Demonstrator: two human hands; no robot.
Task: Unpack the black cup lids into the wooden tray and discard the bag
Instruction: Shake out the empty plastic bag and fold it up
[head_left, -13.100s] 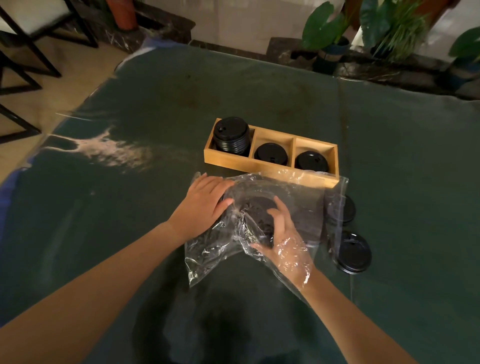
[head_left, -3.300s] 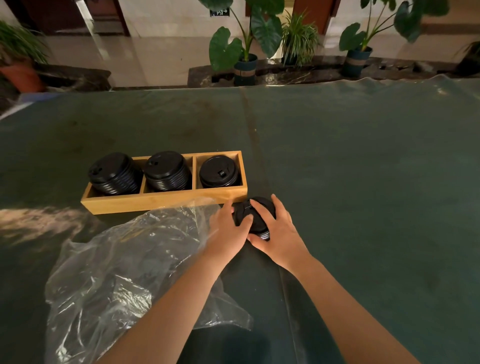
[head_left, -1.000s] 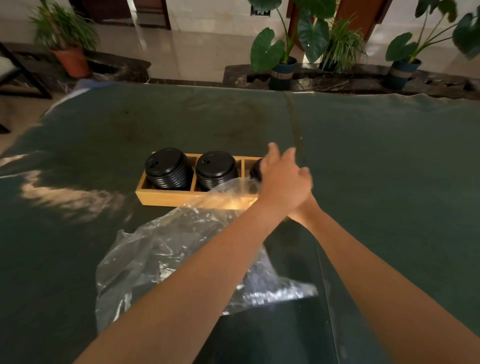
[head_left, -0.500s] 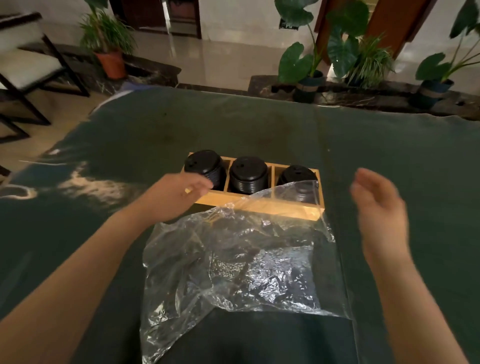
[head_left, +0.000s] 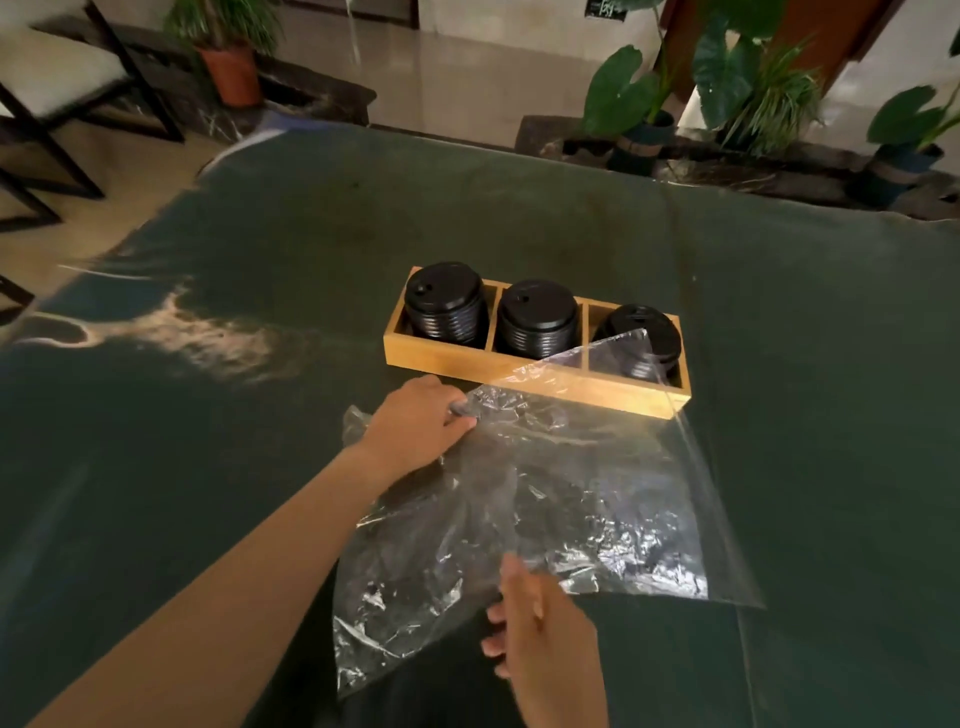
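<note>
At frame centre, the wooden tray (head_left: 524, 370) holds three stacks of black cup lids (head_left: 538, 318), one per compartment. The clear plastic bag (head_left: 550, 499) lies flat in front of it, one corner raised over the rightmost stack. Half a second ago both hands hovered open; now the left hand (head_left: 415, 431) pinches the bag's upper left edge, and the right hand (head_left: 540, 639) has dropped to the bag's lower edge, fingers curled, grip not discernible.

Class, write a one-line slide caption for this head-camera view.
Left hand and right hand gather the empty clear bag before a wooden tray holding three black lid stacks.
</note>
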